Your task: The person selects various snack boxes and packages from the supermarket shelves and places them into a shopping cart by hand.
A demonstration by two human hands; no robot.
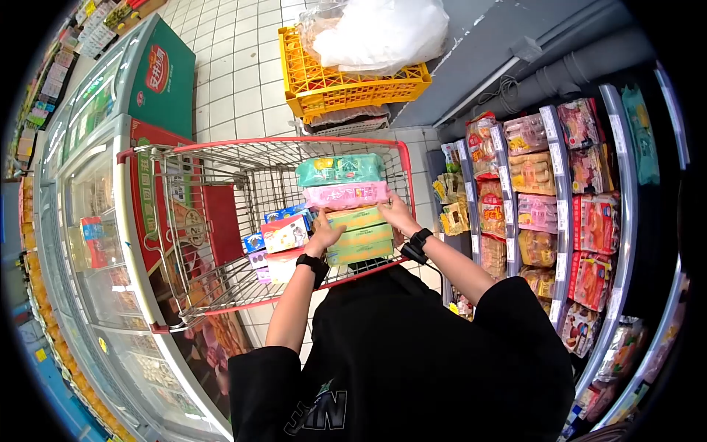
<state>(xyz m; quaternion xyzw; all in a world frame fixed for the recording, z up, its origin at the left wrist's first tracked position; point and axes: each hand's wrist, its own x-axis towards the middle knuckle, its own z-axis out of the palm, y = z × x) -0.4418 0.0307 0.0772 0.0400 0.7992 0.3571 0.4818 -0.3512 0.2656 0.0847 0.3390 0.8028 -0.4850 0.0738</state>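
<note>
A shopping cart (254, 140) with red-edged rims stands in front of me. In it lie a teal soft pack (339, 169), a pink soft pack (345, 195) and a bundle of yellow-green packs (361, 237) that look like tissues. My left hand (325, 234) grips the bundle's left side, thumb across its top. On the right side my right hand (398, 215) holds it too, fingertips by the pink pack's end. Some fingers of both hands are hidden. Left of the bundle are a white and red box (287, 234), blue packs (283, 214) and a purple pack (259, 264).
Glass-fronted freezers (96, 221) line the left side, close to the cart. A yellow crate (353, 92) bearing a white plastic bag (390, 33) stands beyond the cart. Shelves of packaged food (537, 173) run along the right. White floor tiles (236, 74) stretch ahead.
</note>
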